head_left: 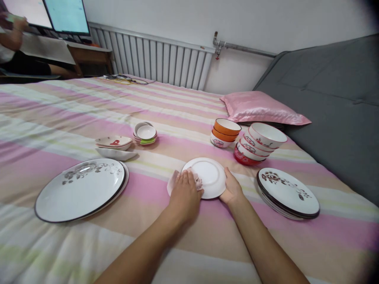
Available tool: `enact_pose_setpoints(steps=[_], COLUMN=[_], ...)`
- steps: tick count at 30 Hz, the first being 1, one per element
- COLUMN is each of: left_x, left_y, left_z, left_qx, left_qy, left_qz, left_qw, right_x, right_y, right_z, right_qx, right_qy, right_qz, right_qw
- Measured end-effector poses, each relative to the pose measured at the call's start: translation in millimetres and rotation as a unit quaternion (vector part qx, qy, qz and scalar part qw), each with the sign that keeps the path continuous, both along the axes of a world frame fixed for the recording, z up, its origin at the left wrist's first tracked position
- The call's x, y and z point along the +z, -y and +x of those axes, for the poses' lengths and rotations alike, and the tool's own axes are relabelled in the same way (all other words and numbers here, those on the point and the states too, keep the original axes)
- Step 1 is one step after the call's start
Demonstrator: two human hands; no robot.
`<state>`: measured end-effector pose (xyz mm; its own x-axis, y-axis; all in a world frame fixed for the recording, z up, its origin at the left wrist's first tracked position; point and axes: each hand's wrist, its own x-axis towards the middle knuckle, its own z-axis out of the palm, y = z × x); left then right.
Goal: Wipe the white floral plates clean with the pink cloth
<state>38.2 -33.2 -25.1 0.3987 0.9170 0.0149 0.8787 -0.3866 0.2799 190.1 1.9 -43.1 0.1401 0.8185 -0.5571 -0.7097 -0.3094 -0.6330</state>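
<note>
Just above the bedspread, a white plate point(212, 170) is tilted toward me, its ringed underside showing. My right hand point(233, 188) grips its right edge, the fingers hidden beneath. Against the left part of the plate, my left hand point(187, 193) presses a pale pinkish cloth point(172, 180), which bunches up beside the fingers. To the right of my hands lies a stack of flower-patterned round plates point(286, 191). Large oval plates point(85, 185) with a grey floral print rest on the left.
Orange and white bowls point(226, 132) and a taller bowl stack point(257, 146) stand behind on the right. Small dishes point(145, 133) and boat-shaped dishes point(115, 146) sit left of centre. A pink pillow point(263, 106) lies by the grey headboard point(325, 86). Another person point(14, 43) sits at a desk.
</note>
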Motion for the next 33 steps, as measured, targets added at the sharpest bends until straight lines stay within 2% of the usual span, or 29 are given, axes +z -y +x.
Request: enact_pose_setpoints(steps=[4, 10, 13, 17, 22, 24, 28, 30, 33], left_x=[5.3, 26.7, 31.9, 29.7, 23.8, 21.4, 17.5, 17.1, 17.1], left_y=[5.0, 13.8, 16.8, 17.2, 15.4, 13.4, 8.8, 9.6, 20.4], left_z=[1.9, 4.2, 6.1, 8.6, 9.4, 8.9, 8.2, 8.5, 8.6], left_qx=[0.003, 0.027, 0.033, 0.046, 0.044, 0.036, 0.019, -0.003, -0.034], left_qy=[-0.014, -0.021, -0.009, 0.044, 0.156, 0.174, 0.134, 0.096, 0.071], left_qz=[0.01, -0.009, 0.0, 0.038, 0.107, 0.148, 0.188, 0.172, 0.13], left_qw=[1.0, 0.999, 0.999, 0.997, 0.981, 0.973, 0.973, 0.98, 0.988], right_x=[1.4, 5.1, 9.0, 13.7, 15.5, 14.3, 7.1, 1.6, -5.5], right_y=[0.5, 0.8, 1.6, 3.0, 6.8, 10.1, 22.2, 30.6, 45.1], right_z=[-1.3, -5.0, -6.9, -8.4, -8.8, -10.7, -22.7, -31.2, -40.4], right_qx=[-0.018, -0.021, -0.025, -0.026, 0.021, 0.045, 0.121, 0.15, 0.15], right_qy=[-0.018, -0.015, -0.016, -0.021, -0.013, -0.011, -0.041, -0.043, -0.009], right_qz=[-0.007, -0.005, -0.006, 0.008, 0.026, 0.033, 0.088, 0.105, 0.1], right_qw=[1.0, 1.0, 1.0, 0.999, 0.999, 0.998, 0.988, 0.982, 0.984])
